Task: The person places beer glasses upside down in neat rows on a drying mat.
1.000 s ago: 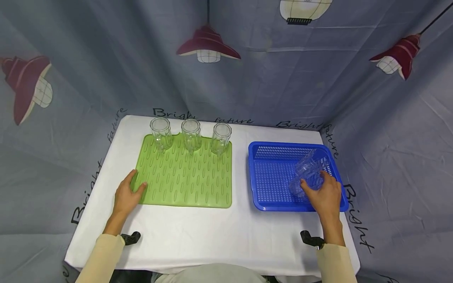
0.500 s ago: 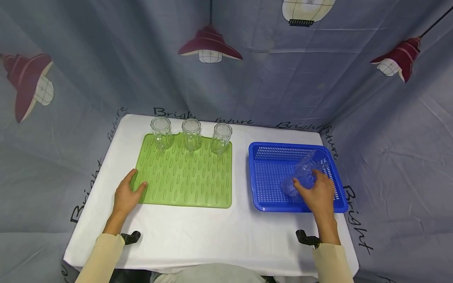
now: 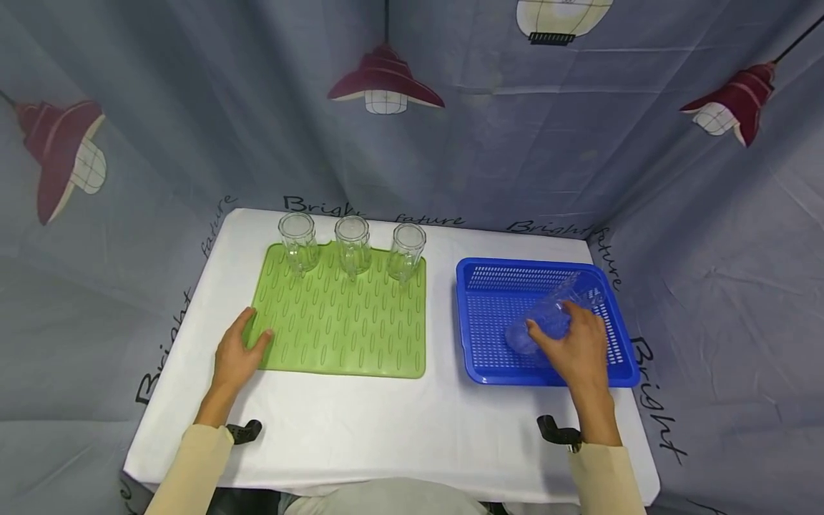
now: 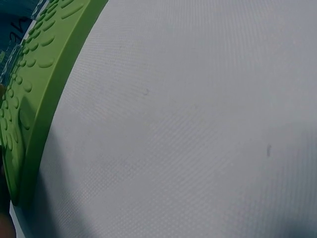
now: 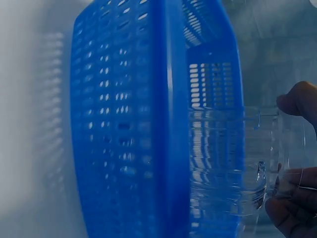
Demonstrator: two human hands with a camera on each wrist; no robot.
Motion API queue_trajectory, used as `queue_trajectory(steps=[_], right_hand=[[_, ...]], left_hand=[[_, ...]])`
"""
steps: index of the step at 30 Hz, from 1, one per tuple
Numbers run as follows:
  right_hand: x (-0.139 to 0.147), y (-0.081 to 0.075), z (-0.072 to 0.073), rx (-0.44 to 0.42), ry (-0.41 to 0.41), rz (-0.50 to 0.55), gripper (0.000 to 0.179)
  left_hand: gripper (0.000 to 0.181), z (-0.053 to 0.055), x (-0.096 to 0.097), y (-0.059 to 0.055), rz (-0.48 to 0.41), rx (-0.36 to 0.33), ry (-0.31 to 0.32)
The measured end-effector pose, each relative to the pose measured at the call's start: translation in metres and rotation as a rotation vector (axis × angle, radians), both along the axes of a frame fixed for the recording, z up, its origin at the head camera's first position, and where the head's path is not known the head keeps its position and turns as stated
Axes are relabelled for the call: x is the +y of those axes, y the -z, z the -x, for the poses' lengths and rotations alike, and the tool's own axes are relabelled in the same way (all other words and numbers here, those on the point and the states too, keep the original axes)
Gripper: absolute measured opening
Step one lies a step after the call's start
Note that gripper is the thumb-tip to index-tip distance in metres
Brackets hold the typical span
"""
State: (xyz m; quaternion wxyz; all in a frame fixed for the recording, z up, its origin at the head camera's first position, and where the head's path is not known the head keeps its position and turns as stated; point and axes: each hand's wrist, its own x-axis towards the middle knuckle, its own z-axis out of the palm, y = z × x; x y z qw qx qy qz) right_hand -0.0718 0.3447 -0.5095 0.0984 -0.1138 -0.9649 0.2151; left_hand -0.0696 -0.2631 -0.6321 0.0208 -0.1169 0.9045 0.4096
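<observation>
A clear glass mug (image 5: 242, 161) is inside a blue plastic basket (image 3: 508, 379), right of centre; against the blue mesh, its tilt and whether a second glass lies behind it cannot be told. The step in hand seems to be taking up this mug; the next move likely calls for a secure hold on slick glass and clearance over the basket's rim. The mug is at the right hand (image 3: 579, 345), whose thumb and fingers grip one end from opposite sides. It is well apart from the left hand (image 3: 237, 354), whose fingers are spread and extended at the left edge of a green ridged mat (image 3: 360, 329); how firmly they press is unclear. Near the mat's far edge stand three more glass mugs (image 3: 353, 247) in a row. A white-covered table (image 3: 386, 429) bears everything, before a grey-blue curtain (image 3: 386, 157).
</observation>
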Motion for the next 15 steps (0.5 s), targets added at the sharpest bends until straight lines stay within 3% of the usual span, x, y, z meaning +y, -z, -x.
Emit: queue_trajectory(steps=[15], right_hand=[[-0.023, -0.02, 0.01, 0.128, -0.108, -0.002, 0.079]], left_hand=[[0.072, 0.0, 0.0, 0.005, -0.007, 0.033, -0.008]])
